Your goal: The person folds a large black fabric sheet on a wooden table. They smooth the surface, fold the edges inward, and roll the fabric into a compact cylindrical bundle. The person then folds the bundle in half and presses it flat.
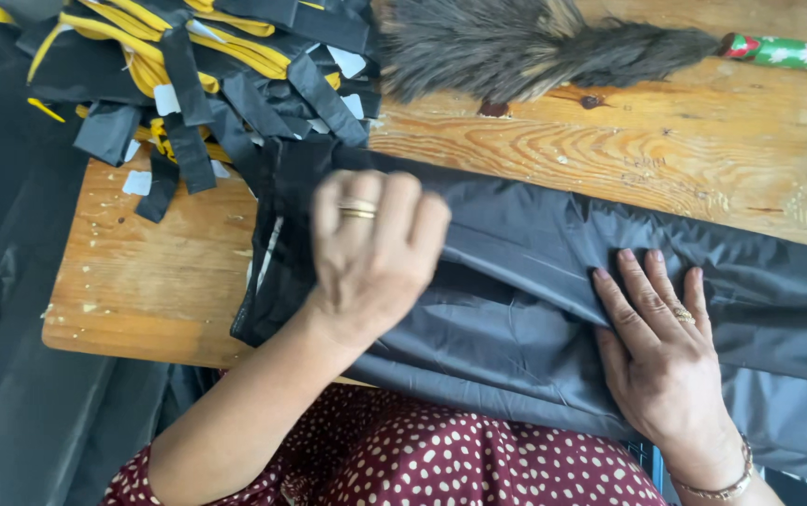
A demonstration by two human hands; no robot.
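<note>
A long piece of dark grey fabric lies folded across the wooden table and hangs over its near edge. My left hand, with rings on one finger, is curled into a fist on the fabric's left end, gripping a fold of it. My right hand lies flat and spread on the fabric further right, pressing it down; it wears a ring and a bracelet.
A pile of black and yellow straps with white tags covers the far left of the table. A feather duster with a green patterned handle lies at the back. More dark cloth hangs at the left.
</note>
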